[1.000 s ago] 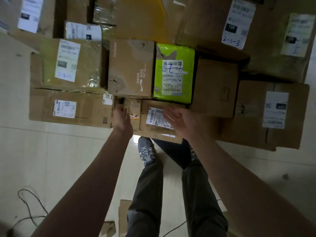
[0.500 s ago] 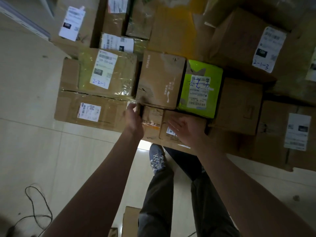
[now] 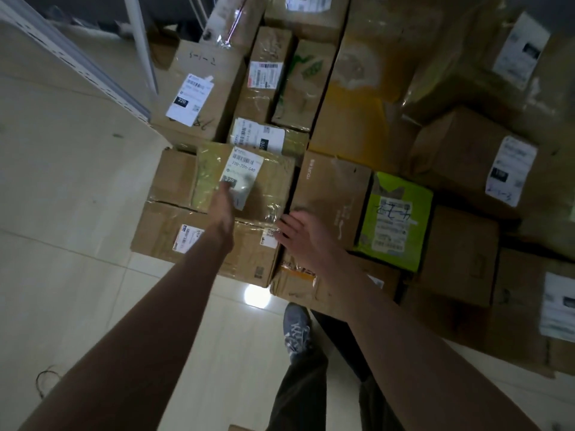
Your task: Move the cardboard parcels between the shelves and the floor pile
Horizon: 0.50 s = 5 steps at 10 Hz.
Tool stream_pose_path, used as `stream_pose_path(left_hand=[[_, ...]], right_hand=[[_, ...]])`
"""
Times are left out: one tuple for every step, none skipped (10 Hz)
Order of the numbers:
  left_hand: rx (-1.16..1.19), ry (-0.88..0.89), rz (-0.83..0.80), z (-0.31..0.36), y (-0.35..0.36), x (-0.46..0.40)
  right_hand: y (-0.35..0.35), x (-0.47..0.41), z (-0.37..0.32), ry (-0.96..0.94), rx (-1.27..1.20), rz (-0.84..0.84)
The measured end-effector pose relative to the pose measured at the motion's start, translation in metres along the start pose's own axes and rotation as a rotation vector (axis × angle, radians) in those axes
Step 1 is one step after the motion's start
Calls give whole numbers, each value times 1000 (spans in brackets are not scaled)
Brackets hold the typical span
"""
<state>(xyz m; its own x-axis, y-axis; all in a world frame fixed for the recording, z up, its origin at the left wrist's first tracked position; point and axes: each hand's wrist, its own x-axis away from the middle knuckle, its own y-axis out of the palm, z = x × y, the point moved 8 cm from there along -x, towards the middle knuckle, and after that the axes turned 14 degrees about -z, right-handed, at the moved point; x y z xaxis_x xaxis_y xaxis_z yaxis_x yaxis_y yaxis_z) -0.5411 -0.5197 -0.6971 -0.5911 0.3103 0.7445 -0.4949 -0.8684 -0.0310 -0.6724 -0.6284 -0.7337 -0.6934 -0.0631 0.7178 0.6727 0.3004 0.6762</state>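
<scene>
Looking down from my remote seat, I lose much of the floor pile to dim light and blur: the parcels at the far right run off the frame, and their labels are too smeared to read. My landmark is the taped parcel (image 3: 245, 178), a brown cardboard box wrapped in glossy, wrinkled clear film with a white shipping label on top. My left hand (image 3: 224, 206) lies over that label with the fingers stretched forward and relaxed, holding nothing; motion blur hides the fingertips, so I cannot tell whether they touch the film. My right hand (image 3: 303, 236) hovers just right of the taped parcel, fingers spread wide, also empty. It covers part of the plain brown box (image 3: 331, 194) that stands directly right of the landmark, matte and scuffed, with torn paper at one corner. Beyond that box sits a bright green parcel (image 3: 396, 219), flat-faced, with blue handwriting I cannot make out. Below the landmark, a long flat carton (image 3: 155, 234) rests on the pale tiled floor (image 3: 62, 213). A white shelf post (image 3: 141, 42) rises behind the landmark, cut off at the top.
</scene>
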Motion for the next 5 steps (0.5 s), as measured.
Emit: stream_pose_path(left_hand=[[-24, -87, 23, 4, 7, -2], [-92, -133, -47, 7, 2, -3], [-132, -150, -75, 14, 5, 12], [-137, -117, -137, 27, 39, 44], [-180, -100, -257, 50, 90, 96]], right_hand=[[-1, 8, -3, -2, -44, 12], [2, 29, -12, 18, -32, 27], [5, 62, -29, 0, 11, 39], [11, 101, -52, -33, 35, 36], [11, 152, -77, -58, 37, 101]])
